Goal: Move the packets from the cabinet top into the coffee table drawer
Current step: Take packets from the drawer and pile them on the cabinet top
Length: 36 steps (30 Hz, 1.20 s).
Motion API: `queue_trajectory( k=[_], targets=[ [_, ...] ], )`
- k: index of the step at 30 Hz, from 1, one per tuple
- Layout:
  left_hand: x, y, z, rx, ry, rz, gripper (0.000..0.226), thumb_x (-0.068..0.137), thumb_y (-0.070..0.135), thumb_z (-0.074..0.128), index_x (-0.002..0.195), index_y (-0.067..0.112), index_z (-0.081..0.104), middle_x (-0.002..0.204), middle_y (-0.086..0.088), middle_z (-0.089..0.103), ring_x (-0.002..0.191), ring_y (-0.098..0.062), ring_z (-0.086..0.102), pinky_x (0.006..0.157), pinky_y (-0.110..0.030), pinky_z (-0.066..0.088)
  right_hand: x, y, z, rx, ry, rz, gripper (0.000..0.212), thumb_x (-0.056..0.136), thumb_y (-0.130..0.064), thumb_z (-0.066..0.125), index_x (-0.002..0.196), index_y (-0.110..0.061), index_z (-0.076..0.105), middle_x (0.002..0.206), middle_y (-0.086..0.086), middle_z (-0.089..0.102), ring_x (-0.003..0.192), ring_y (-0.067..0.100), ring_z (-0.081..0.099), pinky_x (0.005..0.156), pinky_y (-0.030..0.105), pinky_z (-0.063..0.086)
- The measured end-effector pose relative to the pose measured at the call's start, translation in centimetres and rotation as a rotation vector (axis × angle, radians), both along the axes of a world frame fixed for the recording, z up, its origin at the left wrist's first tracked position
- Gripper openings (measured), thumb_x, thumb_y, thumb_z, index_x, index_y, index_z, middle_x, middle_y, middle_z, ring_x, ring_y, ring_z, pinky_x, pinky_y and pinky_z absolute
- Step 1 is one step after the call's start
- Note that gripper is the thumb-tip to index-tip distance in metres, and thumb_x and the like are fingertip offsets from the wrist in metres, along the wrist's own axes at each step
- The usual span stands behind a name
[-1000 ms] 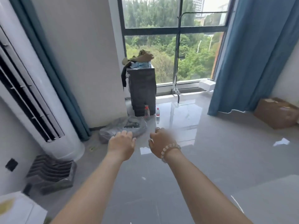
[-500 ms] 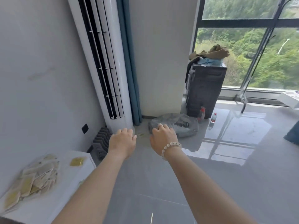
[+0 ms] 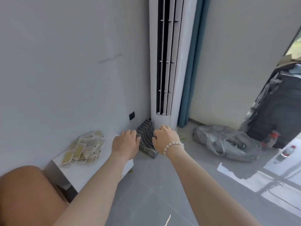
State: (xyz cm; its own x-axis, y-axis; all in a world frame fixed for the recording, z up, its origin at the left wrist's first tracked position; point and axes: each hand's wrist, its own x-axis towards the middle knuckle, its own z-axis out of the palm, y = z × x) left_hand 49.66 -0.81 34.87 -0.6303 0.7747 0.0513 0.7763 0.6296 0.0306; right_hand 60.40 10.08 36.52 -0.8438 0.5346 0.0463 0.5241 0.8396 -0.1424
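Both arms extend forward from the lower edge of the view, forearms bare, backs of the hands facing up. The left hand [image 3: 126, 143] is raised in the air with its fingers loosely curled downward; its grip is narrow and holds nothing. The right hand [image 3: 164, 137] sits level with the left and just beside it, a gap between the two. Its fingers are likewise loosely curled, its grip narrow and empty. A ring shows on one finger, and a bead bracelet [image 3: 173, 146] circles the wrist.

The packets [image 3: 83, 148] lie in a loose overlapping pile on the white cabinet top [image 3: 91, 170], against the wall, to the left of and apart from the left hand. Neither hand touches the pile.

Behind the hands, a grey slotted rack [image 3: 146, 141] stands on the floor at the foot of a tall white air conditioner [image 3: 169, 62]. A grey plastic bag [image 3: 223, 142] lies on the floor to the right. A brown rounded seat back [image 3: 27, 198] occupies the lower left corner.
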Motion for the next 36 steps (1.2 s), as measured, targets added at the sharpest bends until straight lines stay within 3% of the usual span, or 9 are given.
queue_trajectory(
  k=[9, 19, 28, 36],
  targets=[
    [-5.6, 0.0, 0.7, -0.002, 0.041, 0.278, 0.039, 0.101, 0.037, 0.028, 0.125, 0.013, 0.047, 0.122, -0.005, 0.053, 0.114, -0.024, 0.049, 0.082, -0.035, 0.044, -9.0, 2.9, 0.5, 0.016, 0.040, 0.234, 0.033, 0.096, -0.024, 0.036, 0.116, -0.009, 0.058, 0.122, 0.008, 0.051, 0.115, 0.024, 0.046, 0.091, 0.033, 0.039],
    [-10.3, -5.5, -0.2, -0.076, 0.015, 0.544, 0.039, 0.101, 0.036, 0.028, 0.128, 0.012, 0.045, 0.126, -0.004, 0.051, 0.117, -0.024, 0.047, 0.085, -0.036, 0.042, -17.8, -1.3, -1.5, -0.040, 0.028, 0.509, 0.035, 0.098, -0.028, 0.035, 0.123, -0.013, 0.056, 0.126, 0.005, 0.048, 0.117, 0.021, 0.045, 0.093, 0.032, 0.038],
    [-18.9, -6.0, -1.6, -0.023, 0.025, 0.579, 0.036, 0.101, 0.034, 0.028, 0.119, 0.012, 0.051, 0.116, -0.004, 0.055, 0.108, -0.023, 0.050, 0.076, -0.032, 0.041, -27.0, -1.2, -2.5, 0.002, 0.002, 0.521, 0.036, 0.099, -0.029, 0.032, 0.120, -0.013, 0.057, 0.123, 0.005, 0.049, 0.114, 0.020, 0.046, 0.090, 0.031, 0.038],
    [-29.5, -8.4, -3.2, -0.028, -0.010, 0.612, 0.038, 0.101, 0.034, 0.028, 0.120, 0.011, 0.052, 0.117, -0.004, 0.054, 0.108, -0.024, 0.051, 0.078, -0.033, 0.043, -36.7, -3.1, -4.0, -0.009, -0.051, 0.544, 0.037, 0.099, -0.028, 0.032, 0.121, -0.013, 0.057, 0.123, 0.004, 0.049, 0.115, 0.019, 0.046, 0.090, 0.030, 0.038]
  ],
)
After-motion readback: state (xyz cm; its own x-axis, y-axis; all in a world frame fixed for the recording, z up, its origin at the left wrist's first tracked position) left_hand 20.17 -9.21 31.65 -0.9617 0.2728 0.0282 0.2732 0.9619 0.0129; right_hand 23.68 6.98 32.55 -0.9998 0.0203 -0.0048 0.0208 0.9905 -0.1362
